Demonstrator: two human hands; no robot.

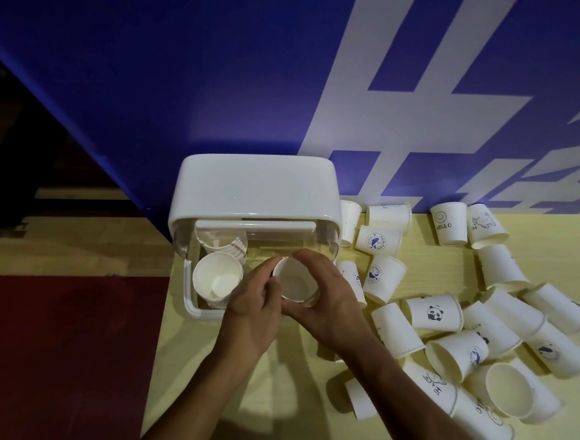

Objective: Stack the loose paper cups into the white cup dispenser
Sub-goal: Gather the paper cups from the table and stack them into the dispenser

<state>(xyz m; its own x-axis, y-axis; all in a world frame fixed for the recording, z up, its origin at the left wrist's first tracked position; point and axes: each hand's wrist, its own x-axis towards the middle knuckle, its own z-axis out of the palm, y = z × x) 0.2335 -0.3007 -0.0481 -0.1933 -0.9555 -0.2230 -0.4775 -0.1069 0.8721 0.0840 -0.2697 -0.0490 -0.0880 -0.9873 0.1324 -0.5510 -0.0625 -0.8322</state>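
The white cup dispenser (245, 188) stands at the table's back left with its clear front open. Inside it on the left sits a stack of cups (217, 280), mouth up, and behind that stack another stack (223, 240) lies under the lid. A single white paper cup (294, 283) is held upright at the dispenser's right side. My left hand (253, 301) grips its left rim and my right hand (328, 292) wraps around its right and front. Several loose paper cups (436, 312) lie tipped over to the right.
A blue wall with white lettering (410, 91) rises right behind the dispenser. The pale wooden table's left edge (160, 349) drops to a dark red floor (68, 355). Loose printed cups crowd the right half of the table as far as the front right corner.
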